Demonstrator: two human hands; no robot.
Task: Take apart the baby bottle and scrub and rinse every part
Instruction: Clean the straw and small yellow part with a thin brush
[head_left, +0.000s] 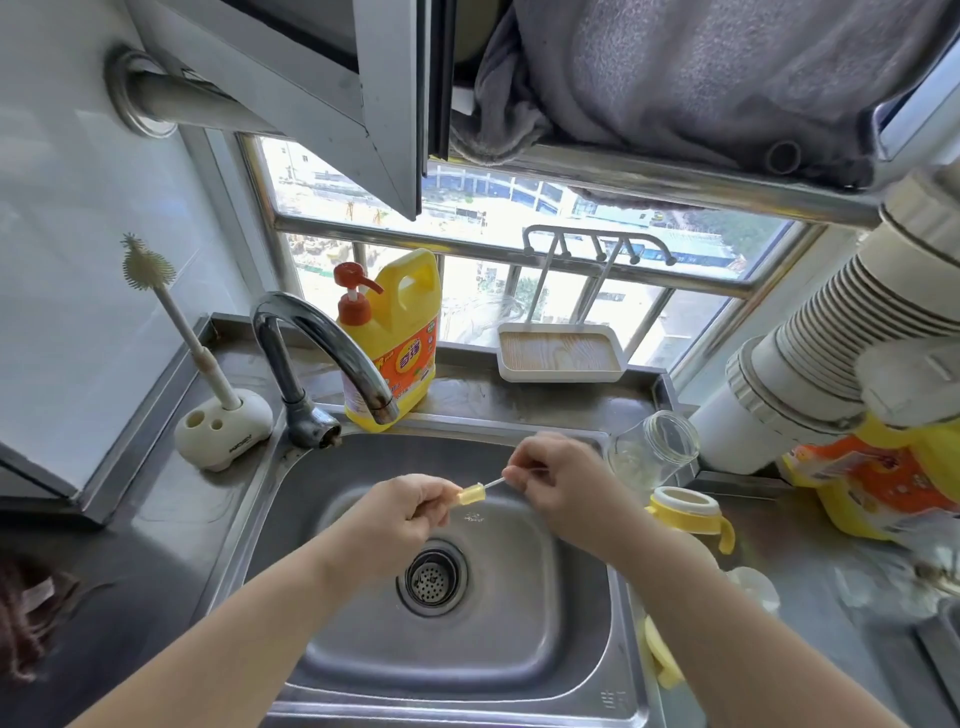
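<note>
Both hands over the sink (571, 649). Left hand (410, 506) fingers pinched on a small yellow part (471, 494); right hand (550, 475) fingers pinched on a thin white brush (493, 483) w/ its tip in that part. Glass bottle (652, 452) lies on its side on tabletop at right, yellow collar (685, 512) nearer beside it. Behind: faucet (322, 348), detergent jug (395, 338).

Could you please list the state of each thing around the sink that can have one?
faucet: off, no water running
sink: no standing water, strainer in the drain
small yellow part: held over the sink in the left hand
thin brush: pinched by the right hand, tip in the yellow part
glass bottle: uncapped, lying on its side
yellow collar: off the bottle, on the counter
bottle brush: standing in its holder
</note>
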